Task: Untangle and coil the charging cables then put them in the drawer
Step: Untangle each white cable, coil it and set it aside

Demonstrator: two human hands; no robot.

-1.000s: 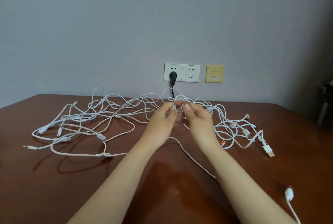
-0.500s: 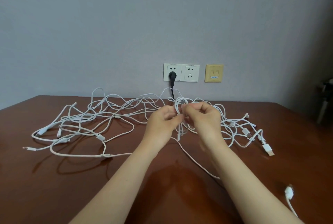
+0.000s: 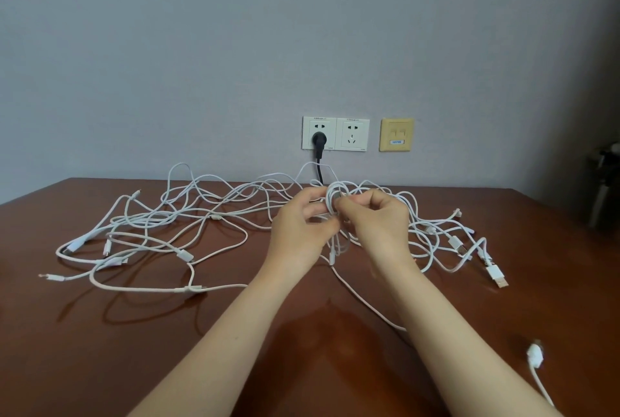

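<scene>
Charging cables (image 3: 214,215) lie tangled on the table (image 3: 100,349). The left hand (image 3: 298,232) and right hand (image 3: 379,225) pinch one small loop (image 3: 330,202). A hard pull could tighten the knots.

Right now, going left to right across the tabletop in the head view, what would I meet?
Spread tangle of thin white charging cables → left hand → right hand, both pinching those cables → flat white USB plug → separate white cable end near the right edge.
</scene>
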